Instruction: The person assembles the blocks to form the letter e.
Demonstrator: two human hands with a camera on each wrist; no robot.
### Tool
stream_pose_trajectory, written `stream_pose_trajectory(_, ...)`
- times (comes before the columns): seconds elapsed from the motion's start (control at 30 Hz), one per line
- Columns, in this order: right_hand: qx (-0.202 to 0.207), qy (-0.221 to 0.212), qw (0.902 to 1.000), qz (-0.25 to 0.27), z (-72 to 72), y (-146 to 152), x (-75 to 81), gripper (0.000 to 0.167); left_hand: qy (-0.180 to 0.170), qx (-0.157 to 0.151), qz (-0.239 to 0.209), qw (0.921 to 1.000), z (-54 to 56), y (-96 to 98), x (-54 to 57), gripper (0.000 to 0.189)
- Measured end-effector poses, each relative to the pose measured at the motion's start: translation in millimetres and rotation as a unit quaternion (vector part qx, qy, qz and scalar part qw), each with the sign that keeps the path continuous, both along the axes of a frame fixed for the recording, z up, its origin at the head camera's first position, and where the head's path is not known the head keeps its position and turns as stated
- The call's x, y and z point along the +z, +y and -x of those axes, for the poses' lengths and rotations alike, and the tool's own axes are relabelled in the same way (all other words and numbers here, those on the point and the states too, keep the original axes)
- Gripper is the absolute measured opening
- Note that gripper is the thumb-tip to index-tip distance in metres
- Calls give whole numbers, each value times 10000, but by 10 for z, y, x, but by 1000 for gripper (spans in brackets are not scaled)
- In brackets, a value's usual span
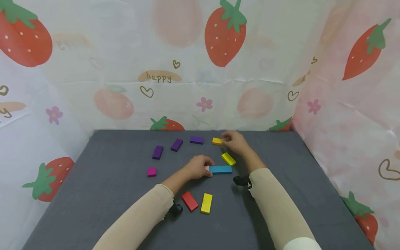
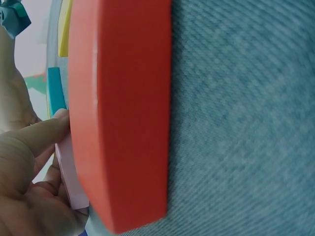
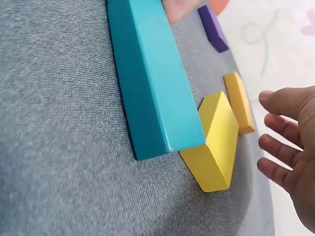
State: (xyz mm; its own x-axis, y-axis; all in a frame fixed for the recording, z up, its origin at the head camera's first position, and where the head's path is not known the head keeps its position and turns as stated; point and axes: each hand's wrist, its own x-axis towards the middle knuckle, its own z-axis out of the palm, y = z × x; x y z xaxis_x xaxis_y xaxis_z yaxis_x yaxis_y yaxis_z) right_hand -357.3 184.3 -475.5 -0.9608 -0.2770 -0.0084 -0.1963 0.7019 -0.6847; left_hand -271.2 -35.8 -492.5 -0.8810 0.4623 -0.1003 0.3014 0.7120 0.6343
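Note:
My left hand (image 1: 197, 166) pinches a pale pink block (image 2: 73, 174) between thumb and fingers. In the head view, the pink block's end meets the left end of a long blue block (image 1: 221, 169). At the back of the table, my right hand (image 1: 237, 143) hovers by an orange-yellow block (image 1: 217, 141). The right wrist view shows a gap between those spread, slightly bent fingers (image 3: 276, 173) and the orange-yellow block (image 3: 239, 104). A brighter yellow block (image 1: 228, 159) lies slanted between the blue block and my right hand.
Left of my hands, purple blocks (image 1: 197, 140) and a magenta block (image 1: 151, 172) lie spaced along a curve. Nearer me are a red block (image 1: 190, 201), close to my left wrist, and another yellow block (image 1: 206, 203). A strawberry-print curtain (image 1: 200, 69) hangs behind the grey table (image 1: 118, 208).

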Motion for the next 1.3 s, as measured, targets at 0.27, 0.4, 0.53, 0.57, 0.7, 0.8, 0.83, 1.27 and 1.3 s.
stream_pose_trajectory(0.27, 40, -80, 9998, -173, 73, -52, -78, 40, 41, -30, -35, 10000, -6, -12, 6, 33)
stream_pose_trajectory(0.4, 26, -111, 9998, -192, 103, -80, -118, 38, 43, 18, -8, 10000, -19, -10, 18, 33)
stream_pose_trajectory(0.53, 18, -105, 9996, -259, 113, -105, -136, 38, 82, 21, 28, 10000, -17, -10, 6, 34)
stream_pose_trajectory(0.57, 33, -98, 9996, -275, 112, -109, -132, 38, 75, 22, 28, 10000, -16, -11, 3, 34)
stream_pose_trajectory(0.7, 66, -104, 9995, -298, 118, -118, -117, 37, 67, 18, 30, 10000, 1, -16, -23, 34)
stream_pose_trajectory(0.8, 79, -113, 9994, -319, 143, -119, -125, 37, 75, 18, 52, 10000, 9, -17, -35, 34)
stream_pose_trajectory(0.83, 85, -114, 9994, -324, 152, -120, -129, 37, 87, 16, 65, 9999, 11, -17, -36, 34)
stream_pose_trajectory(1.27, 281, 175, 9965, -763, 192, -161, -134, 35, 124, -3, 57, 9999, 23, -16, -54, 32)
stream_pose_trajectory(1.3, 287, 179, 9965, -762, 189, -166, -126, 35, 126, -3, 61, 9999, 23, -18, -52, 32)
